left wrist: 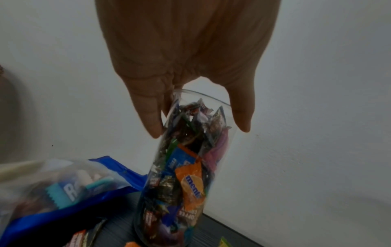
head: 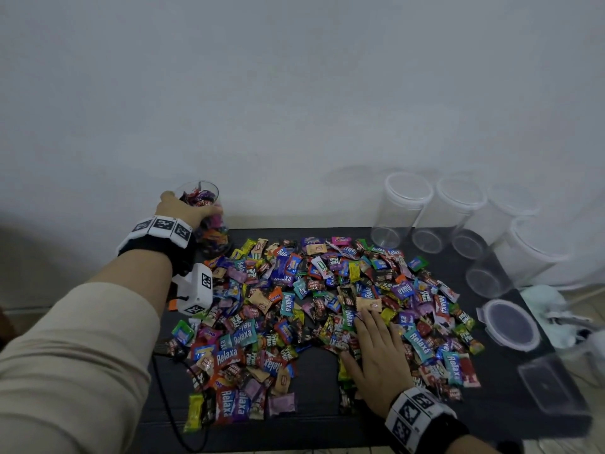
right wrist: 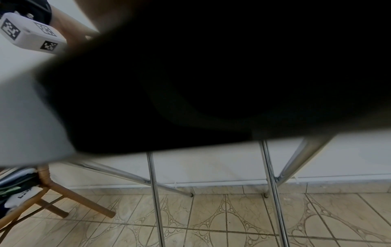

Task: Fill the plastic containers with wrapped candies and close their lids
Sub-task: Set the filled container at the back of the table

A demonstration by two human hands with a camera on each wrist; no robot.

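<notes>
filled lidless container [head: 209, 221] upright, candies [head: 314, 309] heaped on table

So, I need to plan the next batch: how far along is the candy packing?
Early. One clear container is packed nearly to its rim but has no lid yet; the left hand holds it near the top. The right hand lies flat on the candy pile, which covers most of the table. At least four empty containers wait at the right, and a loose lid lies beside them.
</notes>
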